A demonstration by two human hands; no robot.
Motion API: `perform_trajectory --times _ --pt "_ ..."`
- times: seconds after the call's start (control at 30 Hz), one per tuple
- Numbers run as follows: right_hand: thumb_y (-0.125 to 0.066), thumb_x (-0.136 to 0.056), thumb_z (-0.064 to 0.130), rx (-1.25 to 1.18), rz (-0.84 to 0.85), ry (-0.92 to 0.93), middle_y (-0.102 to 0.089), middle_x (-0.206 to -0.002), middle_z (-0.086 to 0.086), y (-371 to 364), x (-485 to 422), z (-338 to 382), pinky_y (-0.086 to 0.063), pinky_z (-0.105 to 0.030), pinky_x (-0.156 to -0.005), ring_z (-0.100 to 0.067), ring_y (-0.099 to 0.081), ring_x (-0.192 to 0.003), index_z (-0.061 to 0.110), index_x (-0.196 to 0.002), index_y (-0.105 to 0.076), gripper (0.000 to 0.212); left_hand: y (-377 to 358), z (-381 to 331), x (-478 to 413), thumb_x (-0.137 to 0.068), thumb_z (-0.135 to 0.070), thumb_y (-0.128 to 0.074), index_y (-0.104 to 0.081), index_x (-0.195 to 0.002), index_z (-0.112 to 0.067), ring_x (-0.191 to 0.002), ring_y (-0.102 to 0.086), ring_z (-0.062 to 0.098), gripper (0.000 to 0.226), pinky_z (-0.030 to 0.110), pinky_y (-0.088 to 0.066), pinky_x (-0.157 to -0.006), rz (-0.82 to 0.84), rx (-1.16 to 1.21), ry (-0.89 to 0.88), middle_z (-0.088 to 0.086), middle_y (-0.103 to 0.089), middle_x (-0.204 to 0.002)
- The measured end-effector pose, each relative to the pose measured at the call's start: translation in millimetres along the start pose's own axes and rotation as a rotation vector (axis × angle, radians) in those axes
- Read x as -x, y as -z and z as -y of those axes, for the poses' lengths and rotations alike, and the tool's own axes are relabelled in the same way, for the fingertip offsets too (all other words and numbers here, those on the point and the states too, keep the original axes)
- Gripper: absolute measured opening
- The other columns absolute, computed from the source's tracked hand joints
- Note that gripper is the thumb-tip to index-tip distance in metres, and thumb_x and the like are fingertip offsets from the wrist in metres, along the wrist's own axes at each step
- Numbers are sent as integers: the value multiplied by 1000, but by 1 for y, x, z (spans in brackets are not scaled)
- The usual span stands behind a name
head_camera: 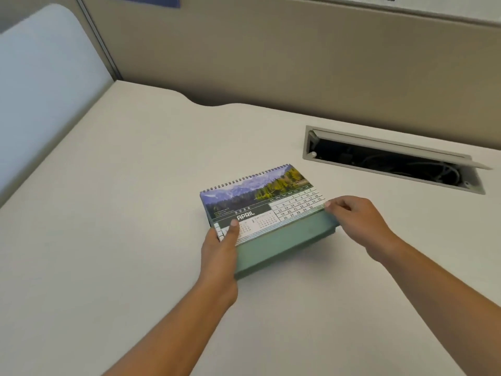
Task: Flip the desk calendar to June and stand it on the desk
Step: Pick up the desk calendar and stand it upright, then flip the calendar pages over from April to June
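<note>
The flipping has hardly begun, by the look of it: the spiral-bound desk calendar with green card base [267,213] shows its April page on top, so two leaves must go over the wire before June faces out, and only then can it be stood up. It sits near the middle of the pale off-white desk [122,185], lying low and tilted back rather than standing properly, its wire binding at the far edge and the green base flap towards the person. The left hand [221,249] clasps the near left corner, thumb pressed flat on the April page and the other fingers hidden beneath, so that is a firm hold on the calendar. The right hand [352,218] is curled at the right end, fingertips touching the edges of the stacked pages; whether it has separated one leaf I cannot tell. The next move, I judge, calls for picking out the top sheet alone and swinging it up over the spiral without dragging the sheet beneath. The page carries a photograph of mountains and green trees, a dark band with the month name, and a white date grid. The open grey cable hatch [390,158] lies well apart, beyond the right hand.
</note>
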State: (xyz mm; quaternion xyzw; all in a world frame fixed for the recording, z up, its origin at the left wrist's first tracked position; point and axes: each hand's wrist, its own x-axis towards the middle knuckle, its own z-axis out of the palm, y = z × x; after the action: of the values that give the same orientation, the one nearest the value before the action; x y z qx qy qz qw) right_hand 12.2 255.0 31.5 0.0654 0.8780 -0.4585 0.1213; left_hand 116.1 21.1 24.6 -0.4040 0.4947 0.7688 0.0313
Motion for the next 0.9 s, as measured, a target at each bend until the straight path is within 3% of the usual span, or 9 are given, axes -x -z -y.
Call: perform_trajectory --times 0.17,0.27,0.37,0.57,0.73,0.8,0.9 --pt "-62 -92 29 -189 -71 -22 -74 -98 1 20 42 6 -51 -47 -91 -21 -64 -98 20 -89 -74 16 13 -11 19 -85 -27 -77 -68 -117 -24 -107 -76 25 34 39 -65 -82 223 -14 -201 4 -81 -117" --pt "-61 -93 26 -228 -83 39 -75 -93 13 26 63 11 -52 -37 -87 -8 -65 -95 29 -91 -75 14 20 -17 30 -70 -28 -82 -67 -120 -22 -101 -78 23 52 39 -67 -79 329 -9 -204 6 -82 -116" --pt "-60 -94 25 -201 -88 104 -74 -100 16 26 81 13 -50 -28 -79 -1 -62 -95 30 -109 -73 21 22 -23 41 -64 -42 -84 -64 -130 -19 -106 -77 29 72 41 -68 -76 363 -2 -166 7 -81 -117" --pt "-61 -92 26 -129 -68 85 -74 -103 13 18 103 4 -45 -23 -73 -2 -62 -97 27 -109 -74 21 36 -27 46 -83 -72 -57 -83 -106 -26 -100 -79 31 57 43 -68 -71 417 80 -21 11 -82 -113" --pt "-66 -90 27 -127 -49 41 -71 -109 9 7 113 -2 -44 -19 -72 2 -61 -95 27 -123 -65 33 43 -13 40 -92 -78 -40 -75 -123 -22 -110 -75 37 73 55 -63 -89 389 127 29 14 -79 -120" --pt "-67 -89 25 -127 -39 38 -70 -109 9 3 115 -2 -44 -19 -72 1 -62 -95 27 -123 -64 34 46 -6 37 -93 -76 -39 -80 -113 -25 -102 -78 36 69 53 -66 -80 332 143 29 14 -82 -114" --pt "-66 -90 20 -172 -18 40 -74 -97 19 2 119 2 -43 -14 -70 3 -65 -92 35 -100 -69 18 51 4 32 -93 -78 -34 -85 -95 -31 -93 -81 33 69 47 -67 -66 321 173 37 12 -84 -106"
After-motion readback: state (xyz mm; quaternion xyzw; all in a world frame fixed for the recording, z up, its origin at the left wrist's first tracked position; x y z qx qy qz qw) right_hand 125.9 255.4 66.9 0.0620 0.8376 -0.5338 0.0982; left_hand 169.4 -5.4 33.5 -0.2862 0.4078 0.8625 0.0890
